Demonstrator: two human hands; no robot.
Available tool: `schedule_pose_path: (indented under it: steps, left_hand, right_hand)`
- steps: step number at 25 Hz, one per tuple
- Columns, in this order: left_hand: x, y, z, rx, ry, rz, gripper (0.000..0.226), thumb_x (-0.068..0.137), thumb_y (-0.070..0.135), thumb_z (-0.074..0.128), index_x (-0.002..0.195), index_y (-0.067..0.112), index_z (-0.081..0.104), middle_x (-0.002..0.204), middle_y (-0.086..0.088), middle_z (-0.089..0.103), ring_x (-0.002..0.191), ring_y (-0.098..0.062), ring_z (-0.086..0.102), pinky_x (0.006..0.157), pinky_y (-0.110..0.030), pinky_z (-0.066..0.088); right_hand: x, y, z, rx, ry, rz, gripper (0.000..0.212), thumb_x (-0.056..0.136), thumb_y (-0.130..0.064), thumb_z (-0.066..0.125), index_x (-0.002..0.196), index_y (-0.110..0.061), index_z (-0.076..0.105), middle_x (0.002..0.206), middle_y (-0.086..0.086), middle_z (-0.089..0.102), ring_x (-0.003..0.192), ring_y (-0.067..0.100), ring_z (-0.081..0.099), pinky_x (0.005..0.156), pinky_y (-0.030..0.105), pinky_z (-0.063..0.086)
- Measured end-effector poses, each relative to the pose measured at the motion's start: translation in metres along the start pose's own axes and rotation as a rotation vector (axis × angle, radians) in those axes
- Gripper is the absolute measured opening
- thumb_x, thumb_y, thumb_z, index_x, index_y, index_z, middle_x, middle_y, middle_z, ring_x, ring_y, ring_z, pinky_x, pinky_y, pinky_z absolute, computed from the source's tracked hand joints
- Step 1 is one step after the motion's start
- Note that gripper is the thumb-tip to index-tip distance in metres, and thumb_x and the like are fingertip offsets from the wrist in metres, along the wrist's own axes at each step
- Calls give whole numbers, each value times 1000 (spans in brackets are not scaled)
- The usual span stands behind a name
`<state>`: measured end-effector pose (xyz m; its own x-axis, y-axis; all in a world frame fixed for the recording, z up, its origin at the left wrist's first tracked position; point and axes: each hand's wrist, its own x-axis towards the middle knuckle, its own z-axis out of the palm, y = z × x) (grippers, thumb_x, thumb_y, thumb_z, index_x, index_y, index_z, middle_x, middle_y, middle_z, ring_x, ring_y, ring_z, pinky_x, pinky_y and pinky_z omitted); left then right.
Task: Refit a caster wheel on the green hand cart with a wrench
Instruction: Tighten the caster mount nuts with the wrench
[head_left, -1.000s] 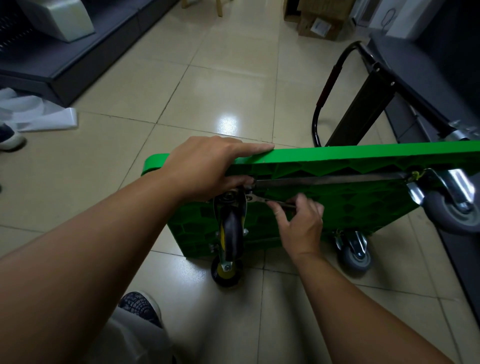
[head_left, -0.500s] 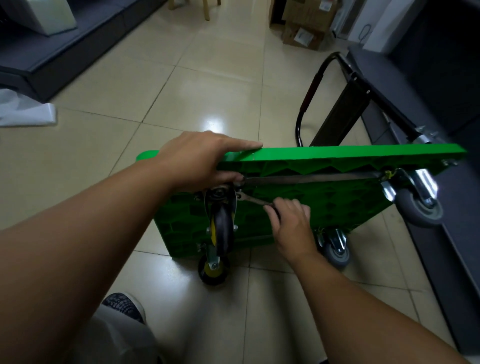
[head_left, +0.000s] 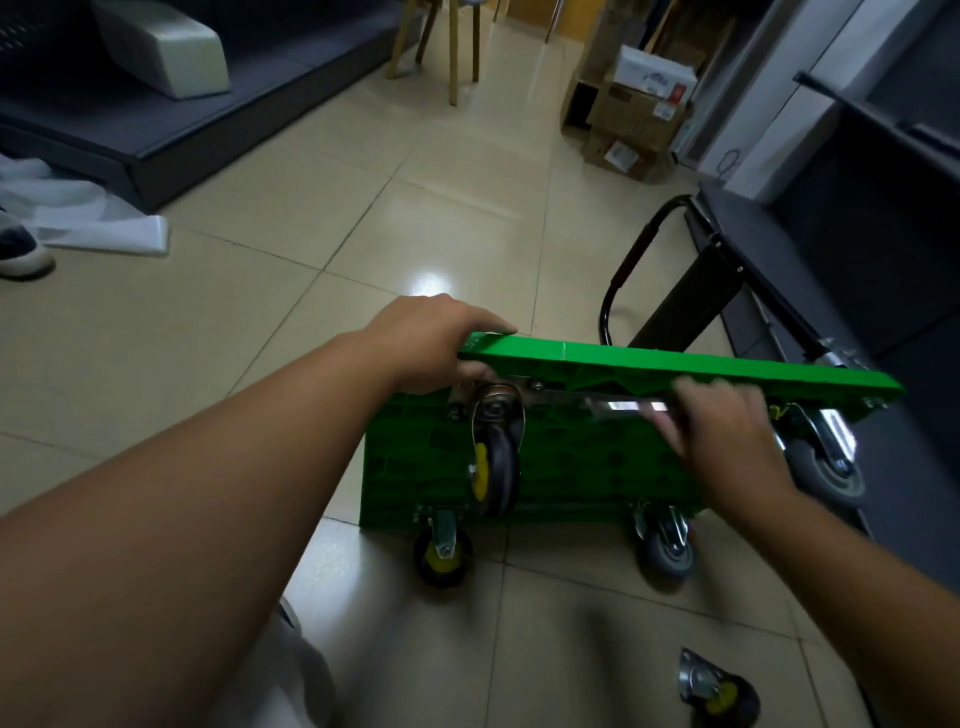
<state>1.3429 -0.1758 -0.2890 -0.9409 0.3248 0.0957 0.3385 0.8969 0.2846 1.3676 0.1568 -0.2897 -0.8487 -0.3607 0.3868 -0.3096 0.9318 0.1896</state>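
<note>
Single head view, looking forward and down, close over floor (head_left: 260, 322)

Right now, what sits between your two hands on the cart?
The black caster and a metal bar on the green cart's underside, seen in the head view.

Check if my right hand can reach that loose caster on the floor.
Probably yes: the loose caster lies uncovered on the tile below the right hand, nothing between them.

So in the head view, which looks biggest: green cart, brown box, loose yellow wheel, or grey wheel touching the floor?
1. Green plastic cart deck
2. Brown cardboard box
3. Loose black yellow-hubbed caster and grey rubber caster: look alike.
</note>
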Motion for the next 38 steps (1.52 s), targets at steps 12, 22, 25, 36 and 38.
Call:
schedule_pose_path:
  steps: [12,22,25,36,38]
  left_hand:
    - [-9,8,-4,-38,-4,-78,63,94,44,68,150,51,40,141,1,58,125,-25,53,77,-29,31]
    - [-9,11,-3,-4,31,-68,61,96,41,65,150,52,38,137,2,61,120,-24,55,76,-30,32]
    - [-10,10,-3,6,32,-74,60,96,41,65,150,52,39,137,2,61,120,-25,56,76,-30,32]
    - [-14,8,-1,9,72,-75,56,96,45,63,148,51,42,136,4,62,120,-24,57,77,-31,35]
    - [-16,3,-1,-24,40,-56,56,96,45,64,148,52,42,135,4,63,118,-24,58,78,-31,36]
  right_hand:
    - [94,-53,-65,-465,18,-676,31,98,-43,56,94,-12,56,77,6,63,74,26,56,89,42,39]
    - [96,-58,-49,-526,110,-700,15,99,-26,56,98,-11,56,82,8,65,79,27,55,92,41,34]
    - [97,-56,-42,-457,131,-671,22,97,-34,56,96,-12,53,82,8,65,83,28,55,92,42,35]
    - [98,-56,-30,-387,198,-641,24,91,-34,68,90,-13,55,79,7,66,82,28,56,89,43,37]
    - [93,-58,-36,-402,158,-631,26,91,-35,68,91,-12,55,80,9,66,83,29,56,89,43,37]
